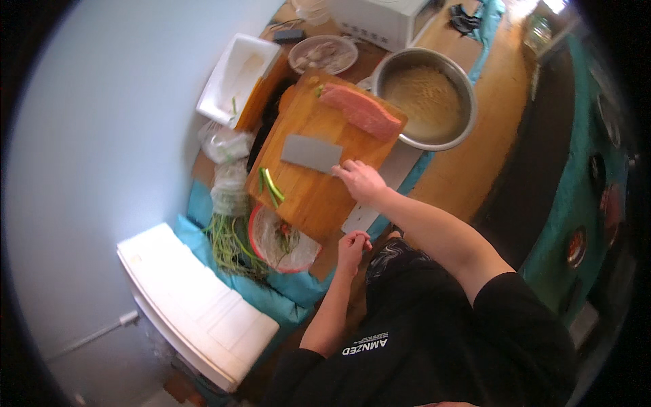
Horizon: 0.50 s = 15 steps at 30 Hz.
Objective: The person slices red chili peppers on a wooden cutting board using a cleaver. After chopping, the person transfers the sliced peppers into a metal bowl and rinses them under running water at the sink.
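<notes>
A cleaver (311, 153) rests with its broad blade flat over the wooden cutting board (315, 201). My right hand (362, 180) is closed at the cleaver's near end, and the handle is hidden under the fingers. Off the board's near corner, my left hand (352, 249) hovers with curled fingers and nothing visible in it. A long slab of pink raw meat (361, 109) lies along the far side of the board, apart from the blade. Several cut pieces of green onion (272, 187) lie by the board's left edge.
Beyond the board's right corner stands a metal pot (467, 119) of cloudy liquid. A red-rimmed, plastic-lined basin (305, 254) sits below the board, beside bagged green stalks (231, 244). Behind are a white foam box (218, 96) and a bowl of pale food (325, 55).
</notes>
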### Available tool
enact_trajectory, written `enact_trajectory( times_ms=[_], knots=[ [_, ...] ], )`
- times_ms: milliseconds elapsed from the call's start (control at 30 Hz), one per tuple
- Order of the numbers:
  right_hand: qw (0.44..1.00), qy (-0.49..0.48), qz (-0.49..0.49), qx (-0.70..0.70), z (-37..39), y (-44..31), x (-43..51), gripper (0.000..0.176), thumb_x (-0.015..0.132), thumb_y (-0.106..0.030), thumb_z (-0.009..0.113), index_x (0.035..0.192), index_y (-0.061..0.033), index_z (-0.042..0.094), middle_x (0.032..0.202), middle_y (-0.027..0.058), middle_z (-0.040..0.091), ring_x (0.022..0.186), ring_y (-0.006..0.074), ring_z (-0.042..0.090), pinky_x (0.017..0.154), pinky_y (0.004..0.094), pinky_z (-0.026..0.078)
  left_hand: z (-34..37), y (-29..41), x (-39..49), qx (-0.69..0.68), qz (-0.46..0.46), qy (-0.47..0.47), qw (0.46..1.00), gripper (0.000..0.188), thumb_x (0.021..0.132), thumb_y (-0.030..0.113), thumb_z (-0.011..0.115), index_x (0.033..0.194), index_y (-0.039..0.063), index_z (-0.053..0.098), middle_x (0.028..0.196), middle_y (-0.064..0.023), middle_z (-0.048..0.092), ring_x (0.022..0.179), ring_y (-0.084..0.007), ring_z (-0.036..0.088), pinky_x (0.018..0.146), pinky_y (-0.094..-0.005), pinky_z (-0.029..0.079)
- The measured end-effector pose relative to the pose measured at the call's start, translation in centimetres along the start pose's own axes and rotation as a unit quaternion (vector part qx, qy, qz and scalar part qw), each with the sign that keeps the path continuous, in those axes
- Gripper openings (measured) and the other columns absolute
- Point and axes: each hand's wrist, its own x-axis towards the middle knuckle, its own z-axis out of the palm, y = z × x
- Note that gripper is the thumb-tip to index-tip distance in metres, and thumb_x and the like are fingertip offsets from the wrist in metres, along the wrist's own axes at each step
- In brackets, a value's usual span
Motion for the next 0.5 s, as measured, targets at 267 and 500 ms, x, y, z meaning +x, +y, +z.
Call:
enact_trajectory(
  times_ms=[267,500],
  knots=[
    [0.960,0.056,0.192,0.195,-12.0,7.0,-15.1,0.028,0.094,-0.032,0.073,0.091,-0.0044,0.076,0.085,0.0207,0.072,0.079,0.0394,0.069,0.072,0.0478,0.055,11.0,4.4,4.8,0.063,0.003,-0.157,0.986,0.017,0.098,0.017,0.077,0.101,0.000,0.074,0.083,-0.0032,0.071,0.074,-0.0133,0.066,0.071,-0.0281,0.053],
    [0.811,0.221,0.513,0.172,-21.7,9.8,-42.8,0.032,0.095,-0.034,0.076,0.092,-0.0025,0.075,0.079,0.0147,0.071,0.070,0.0262,0.067,0.068,0.0378,0.054,26.8,4.0,6.0,0.220,-0.043,-0.343,0.912,0.021,0.101,0.023,0.074,0.112,0.005,0.072,0.091,-0.0037,0.072,0.079,-0.0133,0.068,0.073,-0.0290,0.056]
  ],
)
